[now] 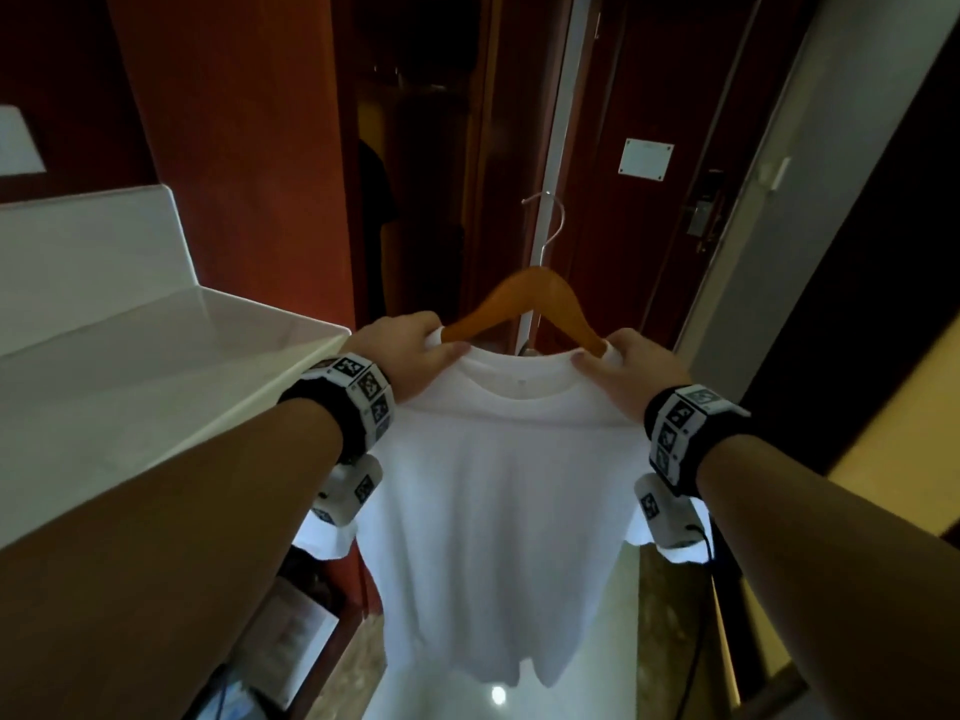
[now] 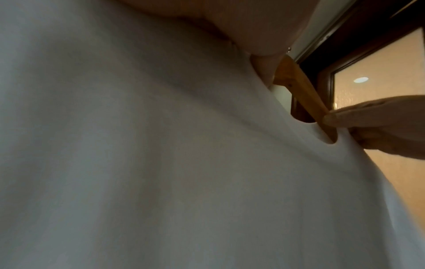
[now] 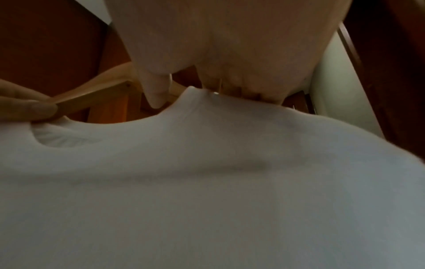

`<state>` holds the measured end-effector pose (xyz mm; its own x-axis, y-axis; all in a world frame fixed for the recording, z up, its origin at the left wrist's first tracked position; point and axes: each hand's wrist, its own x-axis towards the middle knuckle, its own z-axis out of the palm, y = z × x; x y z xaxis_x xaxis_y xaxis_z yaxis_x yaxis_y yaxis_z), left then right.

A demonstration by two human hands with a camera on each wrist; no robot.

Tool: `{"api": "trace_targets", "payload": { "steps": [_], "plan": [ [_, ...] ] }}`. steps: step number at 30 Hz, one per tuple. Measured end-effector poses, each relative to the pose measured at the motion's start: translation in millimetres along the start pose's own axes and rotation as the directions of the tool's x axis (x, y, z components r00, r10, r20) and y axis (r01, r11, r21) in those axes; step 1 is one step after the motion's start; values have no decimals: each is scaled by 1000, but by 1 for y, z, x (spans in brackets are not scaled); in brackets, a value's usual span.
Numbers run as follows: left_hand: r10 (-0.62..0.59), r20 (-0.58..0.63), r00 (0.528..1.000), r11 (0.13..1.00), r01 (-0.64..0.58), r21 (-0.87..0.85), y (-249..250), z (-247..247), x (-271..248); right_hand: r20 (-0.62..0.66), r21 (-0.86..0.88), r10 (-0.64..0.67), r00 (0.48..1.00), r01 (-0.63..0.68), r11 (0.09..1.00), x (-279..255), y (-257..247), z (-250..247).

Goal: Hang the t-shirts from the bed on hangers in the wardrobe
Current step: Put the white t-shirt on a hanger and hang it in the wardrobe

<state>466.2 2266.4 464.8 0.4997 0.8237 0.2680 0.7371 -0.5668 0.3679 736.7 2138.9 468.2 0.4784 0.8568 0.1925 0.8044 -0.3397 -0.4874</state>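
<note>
Two hands are on one white t-shirt (image 1: 493, 475), which is already dressed on a wooden hanger (image 1: 524, 296) and held up in front of me. My left hand (image 1: 410, 356) pinches the shoulder fabric against the hanger arm at its end, thumb on the near side by the collar; my right hand (image 1: 626, 374) does the same at the opposite end. Between the two grips the collar lies level, with the metal hook (image 1: 545, 220) rising above them and free of any rail. Below my grips the shirt body hangs straight and clear of the floor. Beyond the hook stands the dark open wardrobe (image 1: 415, 174); its rail is too dim to make out. Assessment: dressing is finished and carrying is in hand. The next move calls for freeing one hand to guide the hook over the rail.
</note>
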Motion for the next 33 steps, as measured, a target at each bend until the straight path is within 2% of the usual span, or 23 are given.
{"api": "trace_targets", "payload": {
  "steps": [7,13,18,27,33],
  "plan": [
    [21,34,999,986,-16,-166,-14,30,115,-106,-78,53,993,-61,995,102,20,18],
    [143,51,988,947,-121,-297,-25,29,239,-183,-157,85,979,-115,981,207,14,-10],
    [167,13,986,936,-155,-315,-49,50,317,-211,-174,115,971,-153,973,274,17,-7],
    [90,-146,985,947,-130,-293,-79,85,426,-170,32,83,982,-79,996,399,28,30],
    [-74,-159,985,951,21,-308,-101,97,490,-47,179,3,999,6,984,513,30,61]
  ]
}}
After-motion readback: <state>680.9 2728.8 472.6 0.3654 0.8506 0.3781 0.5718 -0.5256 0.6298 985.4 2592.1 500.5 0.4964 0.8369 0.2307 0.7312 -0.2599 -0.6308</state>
